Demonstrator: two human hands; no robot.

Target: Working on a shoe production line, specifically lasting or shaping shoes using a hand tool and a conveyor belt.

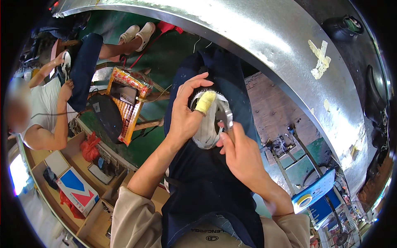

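Over my lap my left hand (188,105) grips a half-made shoe (203,134), its pale underside turned up and a stitched edge showing near my fingers. Yellow tape wraps the left thumb, which presses on the shoe's underside. In my right hand (240,151) is a tool with a shiny curved metal head (226,115); its exact kind is hard to make out. That metal head lies against or just above the shoe's right edge. My right fingers close round the tool, close to the shoe. Dark blue cloth (206,173) covers my lap beneath the shoe.
A large curved metal surface (264,37) arches across the far side and right. Left stands a stool with a beaded seat (128,109), bearing a phone and a black pouch (106,115). Beyond it another person (49,107) holds a shoe. Wooden compartments (76,144) with boxes lie lower left.
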